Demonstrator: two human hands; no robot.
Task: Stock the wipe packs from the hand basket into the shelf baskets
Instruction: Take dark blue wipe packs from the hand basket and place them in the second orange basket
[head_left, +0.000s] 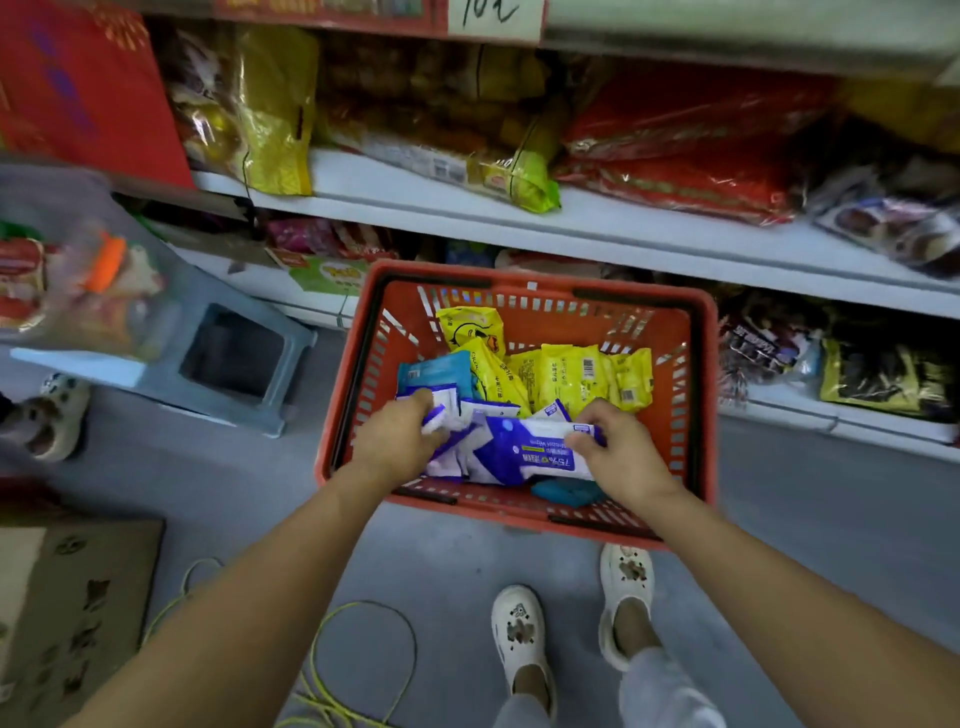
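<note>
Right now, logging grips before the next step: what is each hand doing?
Left hand: grip closed on purple-and-white wipe packs in the red hand basket.
Right hand: grip closed on the large purple-and-white wipe pack.

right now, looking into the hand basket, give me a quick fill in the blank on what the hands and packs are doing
1. Both hands are inside the ____ hand basket.
2. The left hand and right hand grip white and ____ wipe packs.
3. Behind those lie several ____ packs.
4. The basket stands on the ____.

Missing words: red; purple; yellow; floor
</note>
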